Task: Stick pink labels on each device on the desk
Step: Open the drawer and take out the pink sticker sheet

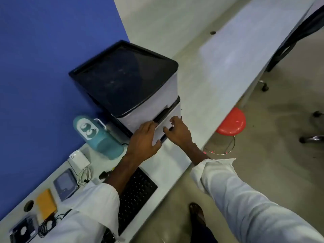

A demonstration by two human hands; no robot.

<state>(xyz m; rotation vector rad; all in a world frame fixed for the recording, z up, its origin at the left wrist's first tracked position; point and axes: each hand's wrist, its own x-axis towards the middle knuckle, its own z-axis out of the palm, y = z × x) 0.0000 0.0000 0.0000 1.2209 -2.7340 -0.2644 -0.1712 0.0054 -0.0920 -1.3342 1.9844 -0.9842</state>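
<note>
A grey printer (133,81) with a black top stands on the white desk (175,163) against the blue wall. My left hand (143,139) lies flat on its front panel, fingers spread. My right hand (177,128) touches the same panel, fingers bent at its edge; I cannot tell whether it holds anything. No pink label shows. A black keyboard (136,195) lies under my left forearm. Further left sit a teal speaker (98,137), a white power bank (78,160) with a cable, a grey drive (65,185), an orange pad (46,206) and a black device (23,230).
A red stool (231,123) stands on the floor right of the desk. A second long white table (245,55) runs behind it, with a black office chair (301,32) beyond. A black wire coil (47,225) lies near the desk's left end.
</note>
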